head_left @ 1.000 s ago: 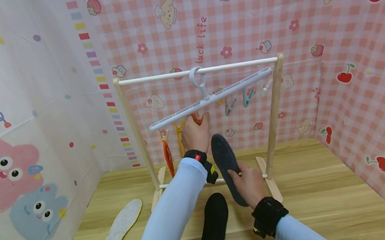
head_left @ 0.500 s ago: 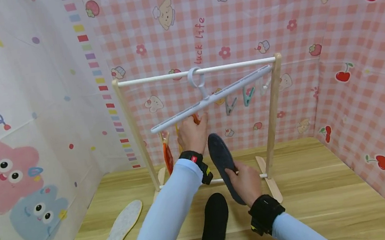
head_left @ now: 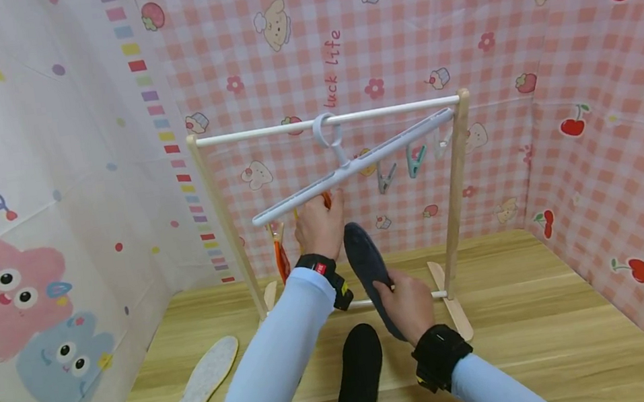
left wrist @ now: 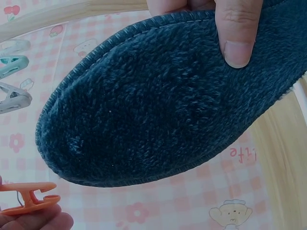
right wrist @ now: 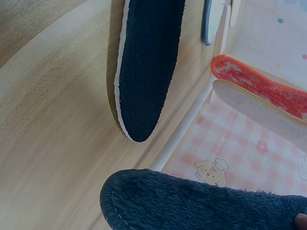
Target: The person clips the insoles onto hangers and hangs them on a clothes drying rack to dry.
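My right hand [head_left: 409, 305] grips a dark blue fuzzy insole [head_left: 364, 260], thumb on its face and toe end upward. In the left wrist view the insole [left wrist: 139, 110] fills the middle. Just under the tilted grey hanger [head_left: 303, 194], my left hand [head_left: 321, 228] pinches an orange clothespin [left wrist: 29, 197]. The clothespin's mouth looks parted, and the insole's edge is close but apart from it. On the tabletop lies a second dark insole [head_left: 358, 379]. A red insole [right wrist: 259, 86] and a pale one [right wrist: 259, 108] hang at the left side, partly hidden in the head view.
The hanger hooks over the white rod of a wooden rack [head_left: 216, 208]. Grey [head_left: 386, 177] and teal [head_left: 416, 160] clothespins hang at its right half, near a clear one. A light grey insole [head_left: 195, 401] lies at left. Patterned cloth [head_left: 518, 19] encloses the back and sides.
My right hand has brought the insole slightly left and up, nearer the left hand. The left hand shifted a little left and down, and the hanger's left end dipped slightly.
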Available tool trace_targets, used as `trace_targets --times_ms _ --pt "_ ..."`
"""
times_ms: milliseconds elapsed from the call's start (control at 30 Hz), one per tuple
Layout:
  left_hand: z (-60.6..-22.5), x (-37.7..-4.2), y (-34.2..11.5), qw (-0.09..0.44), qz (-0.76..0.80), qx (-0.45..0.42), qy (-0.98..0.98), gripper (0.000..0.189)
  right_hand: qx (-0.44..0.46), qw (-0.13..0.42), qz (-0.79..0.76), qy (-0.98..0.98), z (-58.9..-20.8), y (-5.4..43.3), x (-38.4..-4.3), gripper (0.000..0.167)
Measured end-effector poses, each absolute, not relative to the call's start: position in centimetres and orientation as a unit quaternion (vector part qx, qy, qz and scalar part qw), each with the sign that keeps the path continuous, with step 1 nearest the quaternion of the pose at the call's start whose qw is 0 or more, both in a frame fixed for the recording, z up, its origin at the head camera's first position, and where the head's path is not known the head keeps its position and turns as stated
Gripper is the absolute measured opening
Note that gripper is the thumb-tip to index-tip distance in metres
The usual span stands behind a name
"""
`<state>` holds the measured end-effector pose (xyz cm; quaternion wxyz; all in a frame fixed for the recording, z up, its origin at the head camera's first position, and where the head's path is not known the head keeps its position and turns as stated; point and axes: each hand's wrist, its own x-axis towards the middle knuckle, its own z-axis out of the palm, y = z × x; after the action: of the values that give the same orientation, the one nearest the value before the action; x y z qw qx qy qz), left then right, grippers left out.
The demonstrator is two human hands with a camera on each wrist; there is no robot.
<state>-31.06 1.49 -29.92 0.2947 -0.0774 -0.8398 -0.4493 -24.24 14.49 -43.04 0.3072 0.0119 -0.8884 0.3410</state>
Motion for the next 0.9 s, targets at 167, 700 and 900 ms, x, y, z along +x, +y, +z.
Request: trace_targets --times_ms 167,700,900 --pt "-29.7 -30.9 1.4 0.295 -0.445 -0.079 -0.842 0.044 0.013 0.317 0.329 -0.89 -42.9 14.3 -24.3 0.017" --pt "-29.6 -30.6 1.4 0.291 -0.446 -0.077 -0.843 0.047 0.003 0.325 0.306 -0.895 -42.6 13.6 -24.7 0.016" --pt "-29.6 -30.6 1.4 0.297 -0.441 -0.072 -0.844 0.049 0.004 0.339 0.298 -0.892 -42.5 13.5 -24.8 0.016"
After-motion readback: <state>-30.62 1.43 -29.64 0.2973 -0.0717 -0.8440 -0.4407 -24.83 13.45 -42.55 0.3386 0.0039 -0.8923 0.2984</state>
